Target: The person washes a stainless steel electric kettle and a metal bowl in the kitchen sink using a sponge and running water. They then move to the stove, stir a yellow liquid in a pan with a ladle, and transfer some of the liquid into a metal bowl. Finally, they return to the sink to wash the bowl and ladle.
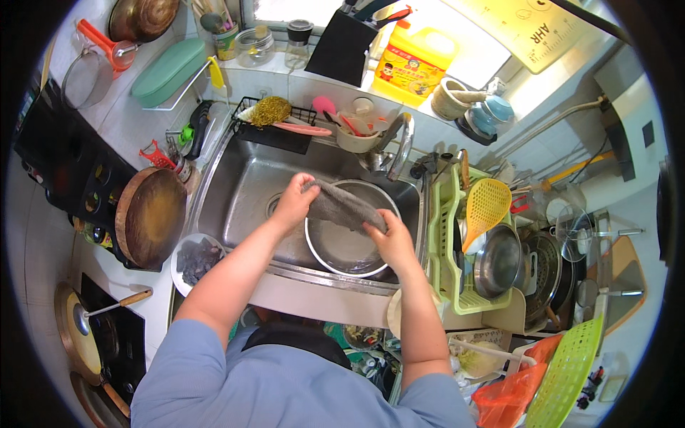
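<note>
A grey cloth (342, 206) is stretched between my two hands above a steel basin. My left hand (296, 200) pinches its upper left end, and my right hand (392, 238) grips the lower right end. Below the cloth, the round metal basin (342, 251) holds some water and stands in the right part of a stainless steel sink (230, 192). The curved faucet (398, 142) rises behind the basin. Part of the basin's far side is covered by the cloth.
A plate of dark food pieces (198, 262) sits by my left forearm. Left of the sink leans a round wooden chopping board (155, 214). On the right, a green dish rack (447, 257) carries a yellow slotted ladle (487, 206) and a metal bowl (497, 262).
</note>
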Motion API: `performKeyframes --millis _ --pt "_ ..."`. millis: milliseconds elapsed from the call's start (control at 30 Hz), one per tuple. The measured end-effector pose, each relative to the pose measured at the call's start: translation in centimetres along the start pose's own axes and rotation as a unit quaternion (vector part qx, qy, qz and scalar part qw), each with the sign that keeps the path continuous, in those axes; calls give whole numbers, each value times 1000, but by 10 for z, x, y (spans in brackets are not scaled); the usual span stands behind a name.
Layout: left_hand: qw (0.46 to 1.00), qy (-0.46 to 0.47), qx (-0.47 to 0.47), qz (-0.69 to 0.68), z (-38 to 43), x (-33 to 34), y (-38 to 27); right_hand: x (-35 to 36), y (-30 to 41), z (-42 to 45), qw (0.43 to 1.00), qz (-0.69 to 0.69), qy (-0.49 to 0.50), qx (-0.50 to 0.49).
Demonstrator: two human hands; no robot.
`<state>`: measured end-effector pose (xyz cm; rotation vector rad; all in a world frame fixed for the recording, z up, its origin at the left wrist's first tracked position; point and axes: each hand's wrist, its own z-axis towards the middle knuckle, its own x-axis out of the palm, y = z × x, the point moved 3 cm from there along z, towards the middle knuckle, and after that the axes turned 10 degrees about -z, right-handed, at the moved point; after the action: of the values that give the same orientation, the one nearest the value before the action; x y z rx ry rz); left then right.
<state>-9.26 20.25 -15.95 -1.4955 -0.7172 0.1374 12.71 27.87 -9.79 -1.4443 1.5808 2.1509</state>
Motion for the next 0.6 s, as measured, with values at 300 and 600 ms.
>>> performKeyframes --millis 300,600 --pt "990 95 66 -81 69 113 -149 -160 76 85 927 -121 -301 -188" --pt "980 138 -94 -107 80 142 -108 -103 -32 153 934 -274 -230 5"
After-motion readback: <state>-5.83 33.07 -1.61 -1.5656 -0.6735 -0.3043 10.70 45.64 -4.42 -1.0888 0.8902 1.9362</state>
